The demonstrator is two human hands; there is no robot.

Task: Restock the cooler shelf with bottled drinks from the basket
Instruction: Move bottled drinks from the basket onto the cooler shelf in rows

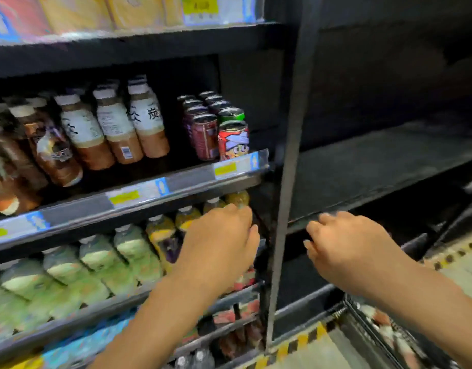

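The restocking was judged to be partly done. The cooler shelf (117,306) was already lined with rows of green-labelled bottles (96,258) and yellow-labelled bottles (160,230). Its right-hand row, where red-labelled bottles (246,279) showed beside the wrist, appeared to be the one being filled.

The left hand (218,246) was stretched over that row, with its fingers (237,211) bent down among the bottle tops. Whether a bottle was grasped under the palm could not be told. The right hand (346,249) was held just right of the black upright post (290,155), near the front edge of a dark shelf (375,166). Its fingers (313,227) were loosely curled and nothing was seen within them.

The basket (358,314) was found low at the right, well apart from the left hand. Blurred reddish and pale drinks (383,323) were made out inside it, too smeared to be counted, so more stock was judged to be left for shelving.

On the shelf above (149,190), white-capped brown bottles (115,129) and a block of cans (205,134) were held.
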